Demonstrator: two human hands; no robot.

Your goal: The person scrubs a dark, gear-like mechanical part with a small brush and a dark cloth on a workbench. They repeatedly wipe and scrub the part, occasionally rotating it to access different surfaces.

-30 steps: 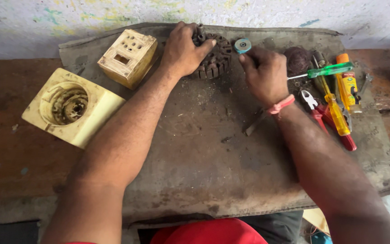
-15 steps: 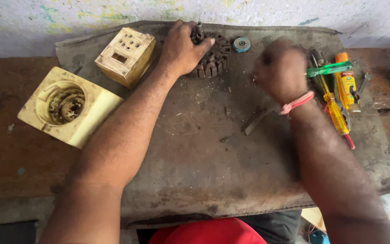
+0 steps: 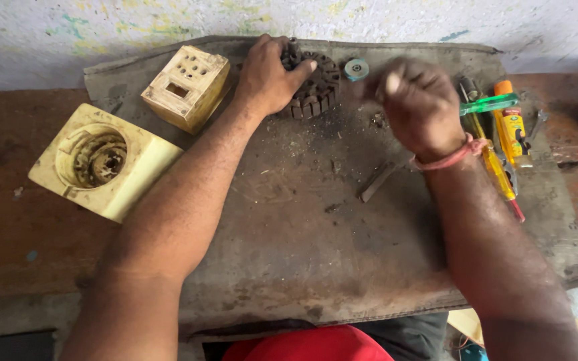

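My left hand [image 3: 269, 75] grips a dark, round, toothed motor core [image 3: 317, 92] at the back of a grey cloth mat [image 3: 289, 227]. My right hand [image 3: 417, 105] hovers to the right of the core, blurred, with its fingers curled into a fist and nothing visible in it. A small teal roll [image 3: 356, 69] lies on the mat between the core and my right hand. The green handle of a screwdriver [image 3: 493, 103] lies just right of that hand, and its shaft is hidden under the hand.
A yellowed square housing with a round opening [image 3: 102, 160] and a yellowed box with holes [image 3: 185, 87] stand at the left. A flat metal tool [image 3: 377, 182] lies mid-mat. A yellow screwdriver [image 3: 496, 167], an orange tube [image 3: 511, 124] and pliers lie at the right. A wall is behind.
My right hand let go of the teal roll, left it on the mat and drew back to the right, closing into a fist. My left hand stayed on the core.
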